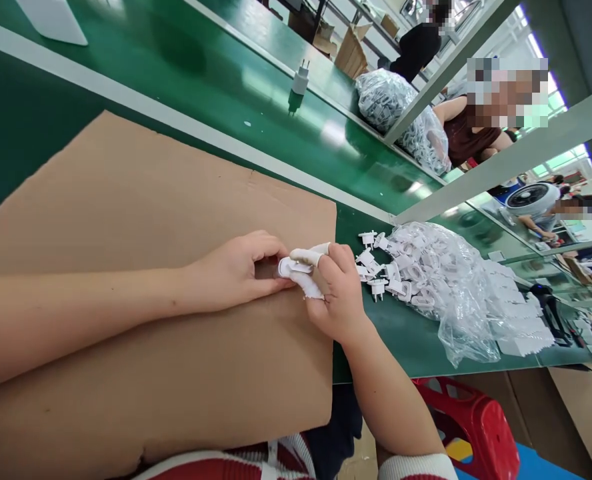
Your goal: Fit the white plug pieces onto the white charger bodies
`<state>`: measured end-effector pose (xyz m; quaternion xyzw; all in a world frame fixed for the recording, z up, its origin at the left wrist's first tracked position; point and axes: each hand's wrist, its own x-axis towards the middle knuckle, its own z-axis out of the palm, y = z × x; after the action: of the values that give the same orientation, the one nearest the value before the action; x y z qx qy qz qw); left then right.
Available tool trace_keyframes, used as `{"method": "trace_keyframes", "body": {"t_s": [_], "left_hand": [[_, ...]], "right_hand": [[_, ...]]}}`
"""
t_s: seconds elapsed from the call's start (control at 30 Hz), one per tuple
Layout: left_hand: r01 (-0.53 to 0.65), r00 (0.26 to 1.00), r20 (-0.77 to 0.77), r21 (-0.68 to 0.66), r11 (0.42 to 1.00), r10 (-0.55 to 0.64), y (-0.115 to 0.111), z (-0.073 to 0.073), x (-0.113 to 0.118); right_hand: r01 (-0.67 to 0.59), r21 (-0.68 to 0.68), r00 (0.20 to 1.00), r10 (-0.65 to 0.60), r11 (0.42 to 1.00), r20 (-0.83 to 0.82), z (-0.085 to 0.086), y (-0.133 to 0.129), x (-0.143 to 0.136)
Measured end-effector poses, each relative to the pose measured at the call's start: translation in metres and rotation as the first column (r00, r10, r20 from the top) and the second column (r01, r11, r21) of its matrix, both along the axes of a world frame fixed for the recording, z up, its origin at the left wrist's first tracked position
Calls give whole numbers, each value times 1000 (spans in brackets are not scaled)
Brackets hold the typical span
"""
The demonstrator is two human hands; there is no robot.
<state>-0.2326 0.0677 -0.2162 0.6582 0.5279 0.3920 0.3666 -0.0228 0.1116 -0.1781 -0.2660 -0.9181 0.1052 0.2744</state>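
Over the cardboard sheet [176, 220], my left hand [241, 270] pinches one end of a small white plastic plug housing [287, 268] between thumb and fingertips. My right hand [341, 290] grips the same piece from the other side, with white finger cots [312, 256] on its thumb and a finger. My fingers cover much of the housing, so its full shape is hidden. Just right of my right hand, loose white plug parts with pins [377, 287] spill from a clear plastic bag [456, 313] filled with similar parts.
Beyond the bag stand rows of white pieces [521, 320]. A white two-pin charger [301, 79] stands upright on the green table [186, 60] across a grey rail [176, 120]. A red stool [486, 427] is below the table edge. Co-workers [476, 133] sit opposite near another filled bag [386, 100].
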Motion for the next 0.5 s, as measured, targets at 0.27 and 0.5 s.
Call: {"method": "trace_keyframes", "body": {"t_s": [0.27, 0.5], "left_hand": [[12, 999, -31, 49, 999, -10, -1, 0, 0], [48, 998, -37, 52, 997, -46, -3, 7, -1]], "right_hand": [[2, 11, 995, -1, 1000, -104, -8, 2, 0], [-33, 18, 993, 35, 999, -116, -4, 4, -2]]}}
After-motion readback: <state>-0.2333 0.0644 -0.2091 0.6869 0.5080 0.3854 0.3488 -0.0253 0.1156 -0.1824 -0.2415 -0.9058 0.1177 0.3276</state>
